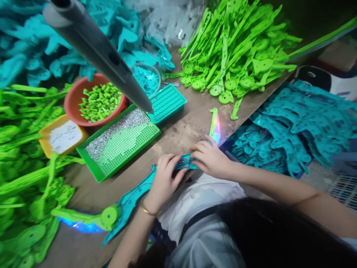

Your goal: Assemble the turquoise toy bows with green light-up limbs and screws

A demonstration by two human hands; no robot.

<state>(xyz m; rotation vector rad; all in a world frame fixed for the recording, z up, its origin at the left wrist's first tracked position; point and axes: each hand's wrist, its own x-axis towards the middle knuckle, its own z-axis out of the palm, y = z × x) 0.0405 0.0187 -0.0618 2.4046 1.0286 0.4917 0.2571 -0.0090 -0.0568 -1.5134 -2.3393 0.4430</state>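
- Head view: I saw both hands, left hand (pixel 164 178) and right hand (pixel 210 158), pinched closed on the long teal plastic piece (pixel 134 195).
- Green perforated tray (pixel 96 169) lay near.

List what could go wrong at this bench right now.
1. The teal plastic part under the left hand and right hand overhangs the table edge; it might slip off.
2. The green tray of tiny silver pieces sits close by; a nudge could scatter them.
3. The grey hanging tool could get bumped.
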